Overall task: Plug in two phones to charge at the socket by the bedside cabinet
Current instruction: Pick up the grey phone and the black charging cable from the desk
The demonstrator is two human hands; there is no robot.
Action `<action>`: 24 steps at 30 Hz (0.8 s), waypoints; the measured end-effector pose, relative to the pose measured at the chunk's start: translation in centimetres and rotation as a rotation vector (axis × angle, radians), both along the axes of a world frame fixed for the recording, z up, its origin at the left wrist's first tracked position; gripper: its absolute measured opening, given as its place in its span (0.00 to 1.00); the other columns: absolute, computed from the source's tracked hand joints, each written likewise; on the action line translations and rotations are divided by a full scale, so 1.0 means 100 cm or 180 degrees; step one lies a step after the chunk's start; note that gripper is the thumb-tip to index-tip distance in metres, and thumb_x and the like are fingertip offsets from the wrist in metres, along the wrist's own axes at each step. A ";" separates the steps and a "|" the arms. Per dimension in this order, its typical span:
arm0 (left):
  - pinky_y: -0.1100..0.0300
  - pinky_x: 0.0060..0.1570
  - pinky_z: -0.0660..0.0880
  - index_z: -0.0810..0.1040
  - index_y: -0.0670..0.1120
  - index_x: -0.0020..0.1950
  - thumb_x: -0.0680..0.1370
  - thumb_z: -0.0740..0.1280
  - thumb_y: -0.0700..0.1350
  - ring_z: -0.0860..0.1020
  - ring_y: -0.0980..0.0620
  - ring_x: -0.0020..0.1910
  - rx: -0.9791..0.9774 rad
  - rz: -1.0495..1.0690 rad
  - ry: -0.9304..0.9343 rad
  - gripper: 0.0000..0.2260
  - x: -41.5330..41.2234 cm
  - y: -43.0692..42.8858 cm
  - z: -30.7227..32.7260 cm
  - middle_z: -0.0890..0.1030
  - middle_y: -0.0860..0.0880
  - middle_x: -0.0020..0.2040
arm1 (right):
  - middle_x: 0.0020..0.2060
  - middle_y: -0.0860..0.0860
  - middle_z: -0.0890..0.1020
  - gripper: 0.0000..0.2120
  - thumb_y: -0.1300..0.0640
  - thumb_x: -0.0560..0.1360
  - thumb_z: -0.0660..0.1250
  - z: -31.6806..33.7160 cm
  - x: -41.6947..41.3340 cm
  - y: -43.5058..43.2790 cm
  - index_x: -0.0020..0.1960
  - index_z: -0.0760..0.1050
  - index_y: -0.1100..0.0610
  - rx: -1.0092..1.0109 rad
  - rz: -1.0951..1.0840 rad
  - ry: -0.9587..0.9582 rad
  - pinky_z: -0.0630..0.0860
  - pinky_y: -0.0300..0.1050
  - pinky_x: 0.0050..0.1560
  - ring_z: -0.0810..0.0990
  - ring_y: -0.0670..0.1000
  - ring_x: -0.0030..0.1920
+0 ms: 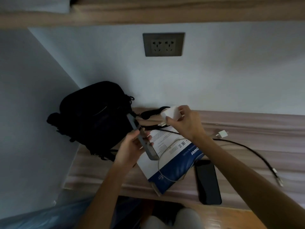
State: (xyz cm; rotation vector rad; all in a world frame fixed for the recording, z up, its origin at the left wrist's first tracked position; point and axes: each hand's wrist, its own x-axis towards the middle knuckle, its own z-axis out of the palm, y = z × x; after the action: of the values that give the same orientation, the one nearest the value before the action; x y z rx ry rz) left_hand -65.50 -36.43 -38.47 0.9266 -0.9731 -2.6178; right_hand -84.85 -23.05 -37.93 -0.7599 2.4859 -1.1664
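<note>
My left hand (132, 144) grips a grey phone (140, 138) edge-on above the cabinet; a pale cable (162, 171) runs from its lower end in a loop. My right hand (184, 123) pinches a white charger block (171, 113) above the cabinet's back edge. A second, black phone (208, 181) lies flat near the front edge. A small white plug (222, 134) with a black cable (257, 156) lies to the right. The grey double socket (163, 44) sits on the wall above, with nothing plugged in.
A black bag (94, 116) stands at the cabinet's left end against the wall. A blue and white box (175, 162) lies under the phone and cable. The wooden cabinet top (255, 128) stretches right. A wooden shelf (165, 12) runs above the socket.
</note>
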 end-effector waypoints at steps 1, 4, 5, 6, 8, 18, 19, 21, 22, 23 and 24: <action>0.51 0.52 0.80 0.73 0.40 0.60 0.73 0.69 0.49 0.80 0.45 0.52 0.0018 -0.0054 0.0222 0.20 -0.002 -0.004 0.009 0.79 0.41 0.52 | 0.47 0.50 0.81 0.37 0.32 0.63 0.70 0.004 -0.001 0.008 0.62 0.73 0.57 -0.0036 -0.0014 -0.0007 0.79 0.38 0.36 0.81 0.47 0.41; 0.52 0.53 0.78 0.75 0.40 0.61 0.79 0.62 0.51 0.80 0.45 0.51 -0.0056 -0.0336 0.0645 0.18 -0.011 -0.018 0.038 0.79 0.41 0.53 | 0.47 0.47 0.80 0.41 0.27 0.61 0.68 0.011 -0.003 0.031 0.62 0.73 0.56 -0.0011 0.0069 0.0002 0.77 0.32 0.33 0.80 0.42 0.41; 0.53 0.54 0.78 0.75 0.40 0.63 0.80 0.61 0.51 0.81 0.46 0.52 -0.0078 -0.0412 0.0721 0.18 -0.013 -0.021 0.047 0.79 0.41 0.55 | 0.47 0.46 0.79 0.41 0.26 0.61 0.68 0.012 -0.004 0.039 0.62 0.72 0.55 0.0025 0.0126 -0.0030 0.76 0.31 0.30 0.80 0.40 0.41; 0.54 0.54 0.78 0.75 0.40 0.64 0.81 0.60 0.51 0.81 0.46 0.52 -0.0070 -0.0468 0.0781 0.18 -0.017 -0.024 0.055 0.79 0.41 0.57 | 0.47 0.46 0.79 0.41 0.26 0.61 0.68 0.013 -0.004 0.046 0.62 0.71 0.55 0.0066 0.0178 -0.0111 0.77 0.31 0.29 0.80 0.40 0.41; 0.56 0.54 0.78 0.73 0.41 0.61 0.81 0.58 0.50 0.79 0.47 0.53 -0.0032 -0.0569 0.0824 0.16 -0.024 -0.026 0.070 0.79 0.41 0.58 | 0.48 0.49 0.80 0.37 0.31 0.65 0.70 0.011 -0.003 0.058 0.63 0.69 0.54 0.0161 0.0255 -0.0320 0.80 0.35 0.34 0.81 0.42 0.42; 0.48 0.49 0.81 0.76 0.41 0.65 0.68 0.73 0.46 0.82 0.45 0.47 -0.0880 -0.1268 0.0728 0.27 -0.057 0.002 0.121 0.82 0.39 0.60 | 0.46 0.56 0.84 0.18 0.47 0.83 0.57 0.006 0.025 0.069 0.62 0.77 0.58 0.0513 0.0638 -0.0786 0.83 0.50 0.47 0.85 0.51 0.43; 0.48 0.49 0.81 0.76 0.41 0.65 0.68 0.73 0.46 0.82 0.45 0.47 -0.0960 -0.1318 0.0758 0.26 -0.059 0.006 0.123 0.83 0.39 0.60 | 0.50 0.59 0.84 0.19 0.50 0.84 0.56 0.009 0.028 0.066 0.61 0.78 0.61 0.0586 0.0651 -0.0678 0.79 0.53 0.53 0.83 0.57 0.50; 0.48 0.48 0.81 0.77 0.41 0.66 0.68 0.73 0.45 0.82 0.45 0.47 -0.1119 -0.1406 0.0803 0.26 -0.061 0.012 0.128 0.83 0.40 0.60 | 0.59 0.57 0.81 0.16 0.55 0.83 0.56 0.025 0.034 0.057 0.62 0.78 0.60 0.0348 0.0615 -0.0656 0.74 0.50 0.58 0.79 0.57 0.58; 0.49 0.48 0.81 0.76 0.41 0.67 0.69 0.73 0.45 0.82 0.45 0.47 -0.1212 -0.1441 0.0799 0.27 -0.061 0.014 0.131 0.83 0.40 0.60 | 0.61 0.52 0.80 0.15 0.57 0.82 0.57 0.036 0.039 0.052 0.63 0.78 0.56 -0.0027 0.0605 -0.0805 0.73 0.45 0.58 0.78 0.52 0.61; 0.50 0.47 0.81 0.76 0.40 0.68 0.69 0.72 0.46 0.83 0.46 0.47 -0.1311 -0.1471 0.0781 0.28 -0.062 0.015 0.133 0.83 0.41 0.61 | 0.59 0.49 0.81 0.15 0.58 0.81 0.58 0.049 0.043 0.047 0.62 0.78 0.52 -0.0451 0.0629 -0.0955 0.74 0.42 0.58 0.78 0.49 0.60; 0.51 0.47 0.81 0.75 0.40 0.68 0.70 0.72 0.46 0.83 0.46 0.47 -0.1393 -0.1491 0.0767 0.28 -0.062 0.015 0.136 0.83 0.40 0.61 | 0.54 0.48 0.82 0.14 0.57 0.79 0.58 0.061 0.046 0.042 0.59 0.79 0.54 -0.0856 0.0667 -0.1042 0.76 0.41 0.57 0.79 0.47 0.57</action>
State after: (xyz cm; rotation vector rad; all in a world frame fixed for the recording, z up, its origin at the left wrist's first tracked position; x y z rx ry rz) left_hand -71.71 -34.94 -24.91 0.2947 -1.7638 -2.5918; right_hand -80.26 -18.87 -31.85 -0.8005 1.9605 -1.4320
